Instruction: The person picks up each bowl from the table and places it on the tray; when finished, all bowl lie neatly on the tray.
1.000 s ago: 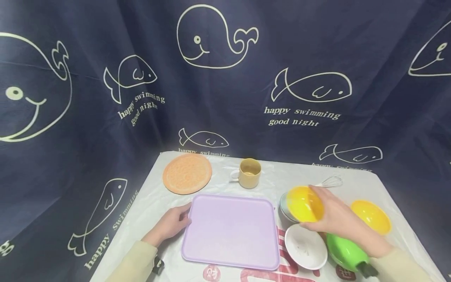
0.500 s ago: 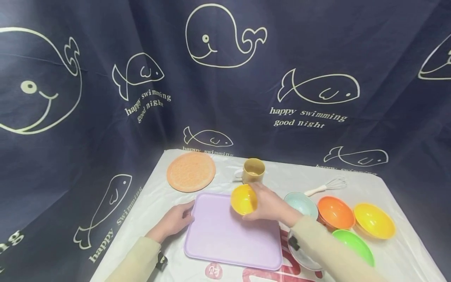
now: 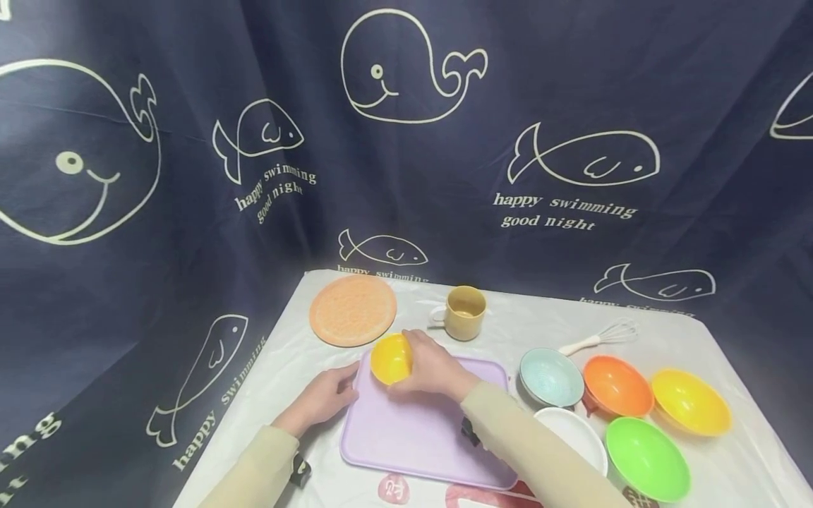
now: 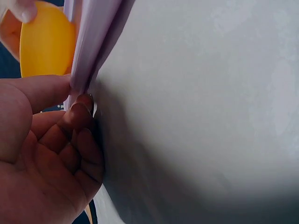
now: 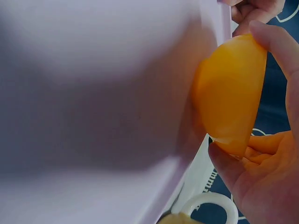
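My right hand grips a small yellow-orange bowl by its rim, thumb on one side and fingers on the other. The bowl is upright over the far left corner of a light purple tray. In the right wrist view the bowl has its base right at the tray surface. At the tray's left edge my left hand pinches the rim; the left wrist view shows the thumb and fingertips of this hand on either side of the purple rim.
Right of the tray stand a light blue bowl, an orange bowl, a larger yellow bowl, a green bowl and a white bowl, partly behind my sleeve. Behind are a whisk, a mustard mug and an orange round mat.
My right hand has carried the small yellow bowl leftward from above the light blue bowl to the tray's far left corner. The left hand stays on the tray's edge.
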`<state>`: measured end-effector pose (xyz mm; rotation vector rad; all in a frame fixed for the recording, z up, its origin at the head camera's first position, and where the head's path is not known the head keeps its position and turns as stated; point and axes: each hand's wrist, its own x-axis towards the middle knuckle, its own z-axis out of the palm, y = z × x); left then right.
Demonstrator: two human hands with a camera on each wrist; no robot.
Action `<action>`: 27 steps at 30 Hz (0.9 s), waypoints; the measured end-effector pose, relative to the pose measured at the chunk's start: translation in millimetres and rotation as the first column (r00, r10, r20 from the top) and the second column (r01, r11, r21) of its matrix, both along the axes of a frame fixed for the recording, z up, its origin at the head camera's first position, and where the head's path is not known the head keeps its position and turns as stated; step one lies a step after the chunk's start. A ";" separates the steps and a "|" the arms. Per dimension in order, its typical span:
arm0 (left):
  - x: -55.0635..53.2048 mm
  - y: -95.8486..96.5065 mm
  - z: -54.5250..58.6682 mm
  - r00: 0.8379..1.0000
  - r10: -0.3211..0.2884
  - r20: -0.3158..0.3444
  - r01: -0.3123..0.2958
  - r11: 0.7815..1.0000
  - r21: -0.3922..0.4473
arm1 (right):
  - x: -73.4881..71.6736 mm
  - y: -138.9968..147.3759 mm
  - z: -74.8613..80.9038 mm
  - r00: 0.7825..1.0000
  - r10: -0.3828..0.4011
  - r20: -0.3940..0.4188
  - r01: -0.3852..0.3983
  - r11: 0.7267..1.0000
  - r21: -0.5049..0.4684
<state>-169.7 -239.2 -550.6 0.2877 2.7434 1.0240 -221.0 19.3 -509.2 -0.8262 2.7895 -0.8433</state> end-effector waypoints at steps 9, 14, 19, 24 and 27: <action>-0.4 4.4 -1.1 1.000 -0.026 0.002 0.026 1.000 -0.009 | -3.6 -16.2 -8.4 0.999 0.006 -0.044 -0.009 0.996 -0.083; 1.9 4.3 -1.2 0.998 -0.052 -0.033 0.052 0.999 0.001 | -3.4 -25.0 -13.2 0.998 0.015 -0.054 -0.022 0.991 -0.130; 3.8 2.5 -2.7 0.998 -0.048 -0.049 0.048 0.999 -0.009 | -0.2 -31.5 -14.9 0.998 0.012 -0.067 -0.021 0.990 -0.141; 2.3 3.4 -3.2 1.000 -0.019 -0.016 0.019 1.000 -0.013 | 4.1 -28.0 -7.4 0.996 -0.002 -0.091 -0.009 0.993 -0.114; 0.9 4.2 -2.3 1.000 0.004 0.006 -0.004 1.000 -0.017 | 7.6 -15.2 3.5 0.998 -0.014 -0.069 0.007 0.995 -0.098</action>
